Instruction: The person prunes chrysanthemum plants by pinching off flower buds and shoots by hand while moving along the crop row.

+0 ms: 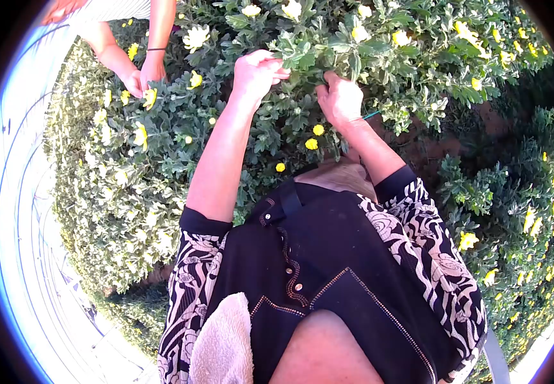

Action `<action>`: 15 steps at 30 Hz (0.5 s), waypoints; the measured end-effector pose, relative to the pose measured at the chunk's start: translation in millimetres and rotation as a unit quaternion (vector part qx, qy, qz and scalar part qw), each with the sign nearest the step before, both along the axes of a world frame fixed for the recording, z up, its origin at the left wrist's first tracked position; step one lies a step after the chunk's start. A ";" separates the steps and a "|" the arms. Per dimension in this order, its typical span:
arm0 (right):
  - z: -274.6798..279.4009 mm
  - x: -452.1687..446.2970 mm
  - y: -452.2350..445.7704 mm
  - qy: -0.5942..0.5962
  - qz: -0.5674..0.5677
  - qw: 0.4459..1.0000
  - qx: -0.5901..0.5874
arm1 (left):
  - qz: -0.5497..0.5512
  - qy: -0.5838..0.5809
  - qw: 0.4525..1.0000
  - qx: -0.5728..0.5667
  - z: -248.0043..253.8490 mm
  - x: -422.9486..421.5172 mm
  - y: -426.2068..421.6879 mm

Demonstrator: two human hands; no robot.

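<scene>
My left hand (pixel 259 75) reaches into a leafy chrysanthemum plant (pixel 299 54), its fingers pinched together on a green shoot. Just right of it and slightly lower, my right hand (pixel 342 100) has its thumb and fingers closed among the same stems; leaves partly cover the fingertips, and it seems to grip a stem. Small yellow blooms (pixel 315 137) sit below and between my wrists. A paler yellow flower (pixel 359 33) stands above my right hand. A thin green strip (pixel 371 115) shows beside my right wrist.
At the upper left another person's hands (pixel 141 80) work close to a yellow flower (pixel 150 98). Dense flowering bushes (pixel 117 192) surround me. Bare soil (pixel 427 137) shows in a shaded gap to the right. A light towel (pixel 224 342) hangs on my chest.
</scene>
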State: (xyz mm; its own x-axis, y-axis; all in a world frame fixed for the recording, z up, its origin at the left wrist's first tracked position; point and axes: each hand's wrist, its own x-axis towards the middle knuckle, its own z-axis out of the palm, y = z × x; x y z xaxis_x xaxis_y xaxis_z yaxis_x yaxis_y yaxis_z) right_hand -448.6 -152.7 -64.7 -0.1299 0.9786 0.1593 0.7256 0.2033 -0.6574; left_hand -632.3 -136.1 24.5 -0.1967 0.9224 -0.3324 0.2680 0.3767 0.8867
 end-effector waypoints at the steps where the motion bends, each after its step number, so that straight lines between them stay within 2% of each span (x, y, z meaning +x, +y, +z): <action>1: -8.3 4.9 0.1 -0.068 0.009 0.998 -0.018 | -0.001 0.002 1.000 -0.001 -1.8 -0.4 0.8; 3: -22.0 20.1 0.8 -0.159 0.046 0.981 -0.097 | 0.002 0.028 0.999 0.032 -0.9 -2.2 1.2; 5: -33.6 36.5 -4.2 -0.257 0.095 0.942 -0.195 | -0.007 0.035 0.999 0.009 2.2 -6.3 0.8; 7: -32.3 62.0 -16.1 -0.322 0.209 0.885 -0.264 | -0.093 0.182 0.971 0.124 2.4 -7.9 -3.4; 9: -19.2 82.1 -33.7 -0.303 0.258 0.888 -0.232 | -0.092 0.157 0.980 0.078 4.3 -4.3 -6.0; 10: -11.0 83.6 -31.3 -0.304 0.258 0.887 -0.234 | -0.082 0.219 0.962 0.139 2.4 -0.8 -8.7; 11: 0.7 81.2 -27.9 -0.153 0.200 0.945 -0.208 | -0.071 0.280 0.936 0.200 1.6 2.7 -12.6; 12: 8.6 77.4 -25.2 0.004 0.136 0.975 -0.176 | -0.036 0.272 0.946 0.174 9.0 8.0 -15.4; 13: 9.2 72.9 -17.9 0.109 0.089 0.985 -0.105 | 0.004 0.308 0.908 0.283 13.1 14.6 -20.8; 15: 10.2 62.3 0.8 0.159 0.005 0.987 -0.022 | 0.013 0.189 0.910 0.370 30.0 26.8 -34.1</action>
State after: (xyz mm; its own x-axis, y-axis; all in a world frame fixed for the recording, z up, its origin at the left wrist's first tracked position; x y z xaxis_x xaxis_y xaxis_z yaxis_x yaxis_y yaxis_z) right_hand -386.4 -151.8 -54.5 -0.0891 0.9844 0.1516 0.4797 0.1758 -0.8596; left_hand -605.5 -170.2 54.5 -0.1933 0.8597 0.4727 0.6065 -0.2740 0.7464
